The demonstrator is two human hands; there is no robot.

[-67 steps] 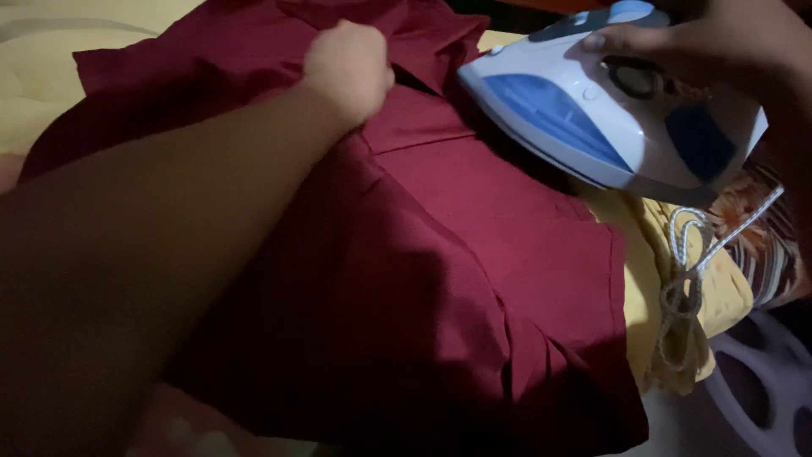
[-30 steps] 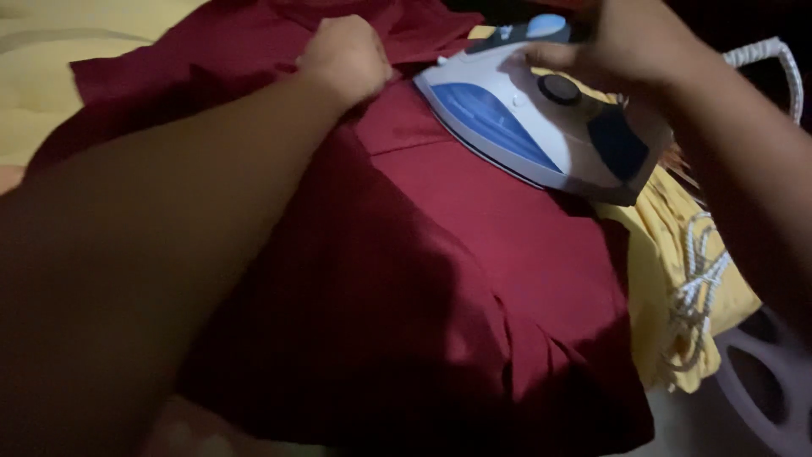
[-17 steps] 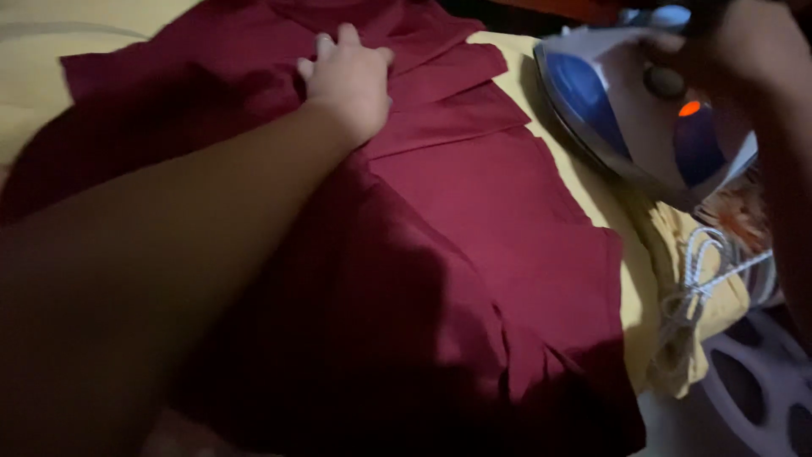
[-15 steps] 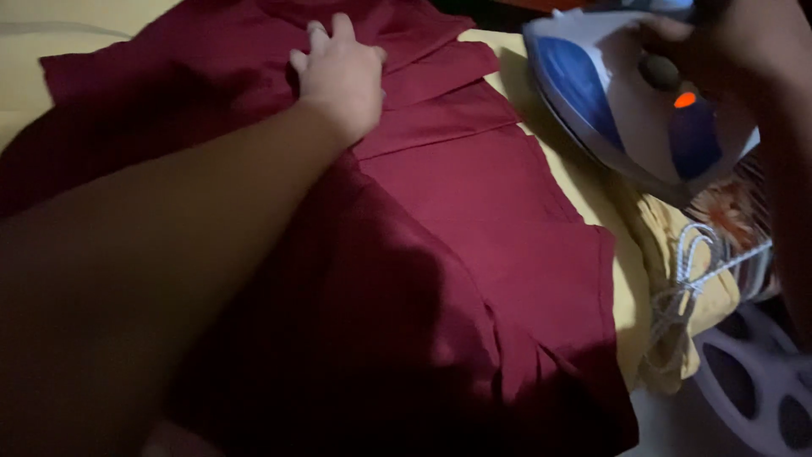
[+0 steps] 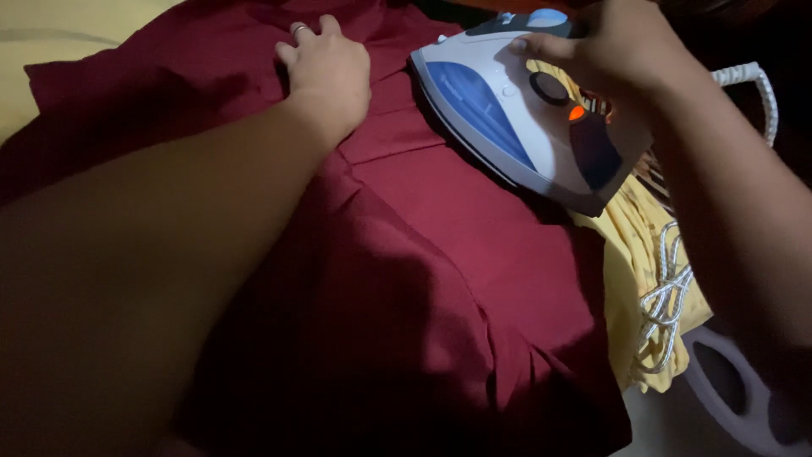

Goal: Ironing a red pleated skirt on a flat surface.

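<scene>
A dark red garment [image 5: 440, 254] lies spread over a yellow cloth [image 5: 51, 51]. My left hand [image 5: 326, 72] rests flat on its upper part, fingers apart and a ring on one finger, pressing the fabric down. My right hand [image 5: 613, 42] grips the handle of a white and blue steam iron [image 5: 516, 123]. The iron sits on the garment's right edge, tilted, with an orange light glowing near its dial. My left forearm crosses the lower left of the view and hides part of the garment.
The iron's white cord [image 5: 668, 288] lies coiled on the yellow cloth [image 5: 634, 254] at the right, and runs up past my right arm. A pale plastic object with oval holes [image 5: 736, 389] is at the bottom right. Surroundings are dark.
The iron has swung back left from the far right onto the garment's right edge. My left hand stays pressed on the upper part of the garment.
</scene>
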